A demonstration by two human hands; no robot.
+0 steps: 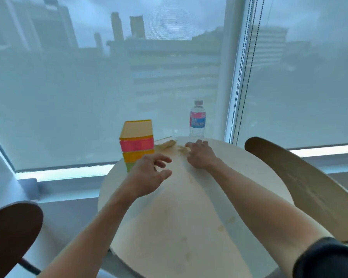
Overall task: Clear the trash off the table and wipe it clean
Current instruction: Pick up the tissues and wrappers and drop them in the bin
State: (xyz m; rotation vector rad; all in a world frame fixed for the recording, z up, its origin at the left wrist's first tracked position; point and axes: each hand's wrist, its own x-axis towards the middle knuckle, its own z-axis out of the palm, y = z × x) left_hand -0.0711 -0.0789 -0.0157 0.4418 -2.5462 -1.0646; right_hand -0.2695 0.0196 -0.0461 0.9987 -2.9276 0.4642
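One crumpled scrap [184, 148] under right grip's [199, 154] fingertips.

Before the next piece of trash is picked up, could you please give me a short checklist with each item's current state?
1. Right hand on the pale scrap: ok, fingers touch it.
2. Scrap actually gripped: cannot tell.
3. Left hand free: ok, open above the table.
4. Water bottle upright, clear of the hands: ok.
5. Table wiped: not ok, stains remain.
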